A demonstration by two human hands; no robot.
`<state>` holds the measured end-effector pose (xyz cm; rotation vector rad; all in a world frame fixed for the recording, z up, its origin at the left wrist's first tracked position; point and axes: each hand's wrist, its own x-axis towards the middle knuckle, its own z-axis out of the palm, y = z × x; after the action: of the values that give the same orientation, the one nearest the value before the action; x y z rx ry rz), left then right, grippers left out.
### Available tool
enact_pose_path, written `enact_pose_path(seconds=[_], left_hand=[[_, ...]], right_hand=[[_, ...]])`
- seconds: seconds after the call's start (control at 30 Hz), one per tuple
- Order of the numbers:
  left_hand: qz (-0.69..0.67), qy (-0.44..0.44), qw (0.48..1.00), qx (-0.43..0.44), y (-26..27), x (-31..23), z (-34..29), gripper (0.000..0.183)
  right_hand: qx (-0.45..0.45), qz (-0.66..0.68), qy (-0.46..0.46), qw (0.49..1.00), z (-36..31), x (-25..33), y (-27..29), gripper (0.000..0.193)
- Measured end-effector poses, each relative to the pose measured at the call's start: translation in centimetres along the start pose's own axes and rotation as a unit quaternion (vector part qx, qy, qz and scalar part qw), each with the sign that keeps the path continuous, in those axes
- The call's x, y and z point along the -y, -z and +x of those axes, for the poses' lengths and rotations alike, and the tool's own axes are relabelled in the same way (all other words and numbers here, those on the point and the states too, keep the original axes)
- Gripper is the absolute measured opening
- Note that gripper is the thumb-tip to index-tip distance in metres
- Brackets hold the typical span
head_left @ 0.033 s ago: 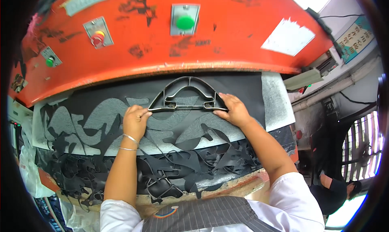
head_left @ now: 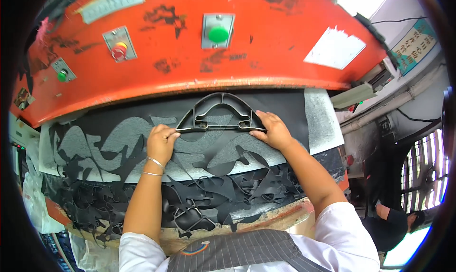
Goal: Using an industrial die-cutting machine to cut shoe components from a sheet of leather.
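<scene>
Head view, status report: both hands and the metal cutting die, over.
Left hand and right hand grip the arched metal cutting die. Die flat on black sheet. Nothing blocking it.

The cutting die is bare grey metal, dull with a faint sheen on its edges. Under it lies a matt black sheet, smooth like thin leather or synthetic, over a rough grey felt-like pad. The press head is glossy orange painted metal, chipped and scuffed, with a shiny green plastic button
</scene>
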<state>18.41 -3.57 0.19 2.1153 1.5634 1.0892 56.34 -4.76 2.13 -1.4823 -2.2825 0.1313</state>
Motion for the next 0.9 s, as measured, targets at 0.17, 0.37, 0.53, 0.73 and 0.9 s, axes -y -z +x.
enact_pose_path(seconds=[0.17, 0.37, 0.53, 0.73, 0.9], left_hand=[[-0.101, 0.082, 0.985, -0.108, 6.2, 0.5, -0.3, 0.029], [0.035, -0.009, 0.888, -0.459, 20.8, 3.0, 1.3, 0.029], [0.145, -0.078, 0.918, -0.36, 27.5, 2.2, -0.8, 0.038], [0.052, -0.059, 0.988, -0.136, 20.0, -3.4, -14.5, 0.035], [-0.034, 0.019, 0.993, 0.114, 13.4, -10.0, -27.9, 0.018]], right_hand=[[-0.04, -0.026, -0.085, 0.995, -2.3, 6.0, 4.9, 0.078], [-0.212, 0.159, -0.025, 0.964, 3.7, 16.1, 9.6, 0.054], [-0.257, 0.162, -0.037, 0.952, 6.2, 20.3, 11.5, 0.032], [-0.089, 0.125, -0.05, 0.987, -8.2, 20.7, 7.1, 0.039], [0.239, 0.084, 0.06, 0.966, -19.9, 23.3, 4.4, 0.059]])
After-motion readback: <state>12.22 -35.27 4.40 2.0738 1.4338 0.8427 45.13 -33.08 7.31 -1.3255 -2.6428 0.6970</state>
